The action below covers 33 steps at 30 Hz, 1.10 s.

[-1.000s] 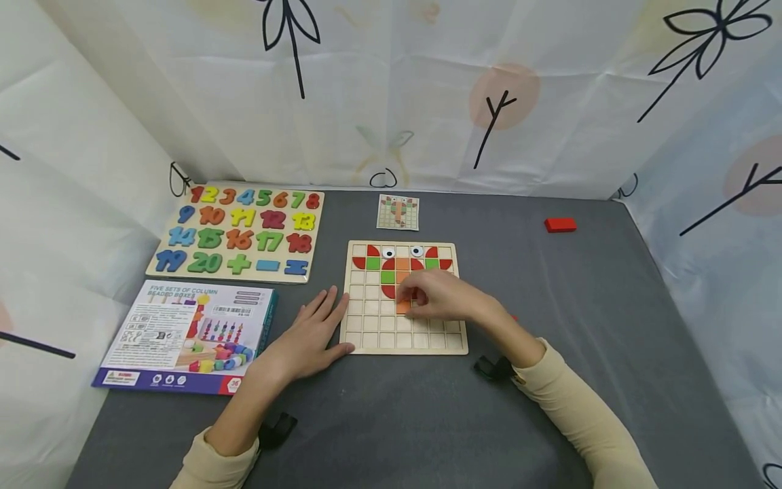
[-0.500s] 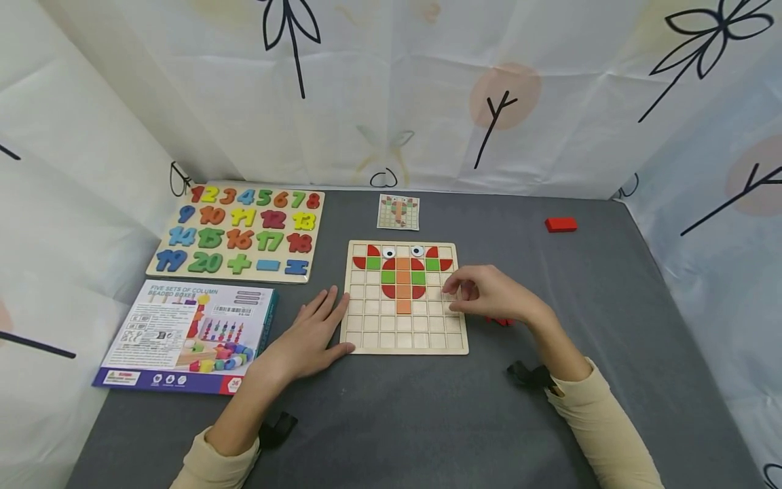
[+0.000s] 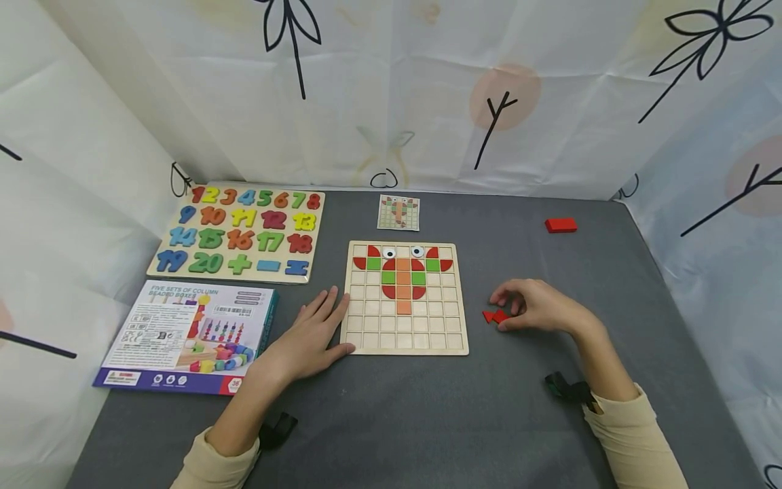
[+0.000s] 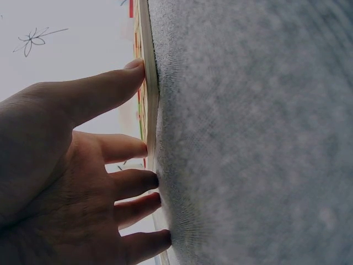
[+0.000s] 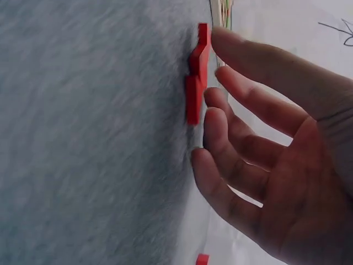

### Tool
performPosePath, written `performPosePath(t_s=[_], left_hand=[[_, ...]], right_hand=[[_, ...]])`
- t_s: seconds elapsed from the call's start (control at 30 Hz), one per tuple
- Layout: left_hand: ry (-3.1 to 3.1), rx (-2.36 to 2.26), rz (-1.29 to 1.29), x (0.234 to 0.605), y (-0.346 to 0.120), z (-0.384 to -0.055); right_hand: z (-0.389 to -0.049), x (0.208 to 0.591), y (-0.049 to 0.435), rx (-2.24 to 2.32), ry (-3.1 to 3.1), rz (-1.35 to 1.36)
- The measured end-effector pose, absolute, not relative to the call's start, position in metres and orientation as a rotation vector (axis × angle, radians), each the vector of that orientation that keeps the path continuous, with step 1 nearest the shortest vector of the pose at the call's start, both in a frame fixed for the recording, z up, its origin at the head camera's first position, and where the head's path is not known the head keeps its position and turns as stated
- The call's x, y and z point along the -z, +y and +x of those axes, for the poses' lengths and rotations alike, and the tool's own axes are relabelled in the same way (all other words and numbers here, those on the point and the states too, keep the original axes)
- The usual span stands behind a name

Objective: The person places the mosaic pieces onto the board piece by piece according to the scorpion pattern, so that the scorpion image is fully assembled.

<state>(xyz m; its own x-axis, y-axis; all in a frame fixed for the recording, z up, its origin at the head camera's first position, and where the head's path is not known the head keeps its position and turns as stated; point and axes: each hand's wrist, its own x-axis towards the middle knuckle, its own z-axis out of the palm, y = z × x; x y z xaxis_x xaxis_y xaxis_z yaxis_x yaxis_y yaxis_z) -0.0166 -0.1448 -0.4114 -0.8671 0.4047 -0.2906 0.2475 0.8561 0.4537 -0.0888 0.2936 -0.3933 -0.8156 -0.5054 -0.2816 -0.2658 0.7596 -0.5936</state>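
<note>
A square wooden grid board (image 3: 403,333) lies mid-table, with red, green and orange tiles and two googly-eye pieces forming a figure in its upper half. My left hand (image 3: 308,343) lies flat with fingers spread at the board's left edge; in the left wrist view its thumb (image 4: 105,94) touches the board's side (image 4: 150,99). Right of the board, my right hand (image 3: 540,307) hovers low over a few small red pieces (image 3: 496,316). In the right wrist view, thumb and loosely bent fingers stand apart, tips close beside the red pieces (image 5: 199,72).
A small pattern card (image 3: 398,212) with a similar figure lies beyond the board. At the left are a colourful number puzzle board (image 3: 238,227) and a printed box (image 3: 183,339). A red block (image 3: 561,225) sits at the back right. White printed curtains (image 3: 427,136) surround the table's back and sides.
My right hand has moved from the board's middle rightward to the red pieces. A green and a red tile, earlier hidden, show right of the orange column. My left hand has stayed put.
</note>
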Motion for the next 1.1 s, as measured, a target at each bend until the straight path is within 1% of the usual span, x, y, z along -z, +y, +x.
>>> performPosePath(t_s=[0.33,0.67,1.1], left_hand=[[2.639,-0.597,0.481,0.4138,-0.1458,-0.0169],[2.644,-0.594,0.478,0.4157,-0.1461,-0.0177],[2.639,-0.587,0.477,0.4145,-0.1459,-0.0183]], right_hand=[[-0.089,0.3995,0.2977,0.74,2.519,-0.545],[-0.0908,0.402,0.2973,0.735,2.558,-0.596],[-0.0897,0.4023,0.2909,0.654,2.608,-0.574]])
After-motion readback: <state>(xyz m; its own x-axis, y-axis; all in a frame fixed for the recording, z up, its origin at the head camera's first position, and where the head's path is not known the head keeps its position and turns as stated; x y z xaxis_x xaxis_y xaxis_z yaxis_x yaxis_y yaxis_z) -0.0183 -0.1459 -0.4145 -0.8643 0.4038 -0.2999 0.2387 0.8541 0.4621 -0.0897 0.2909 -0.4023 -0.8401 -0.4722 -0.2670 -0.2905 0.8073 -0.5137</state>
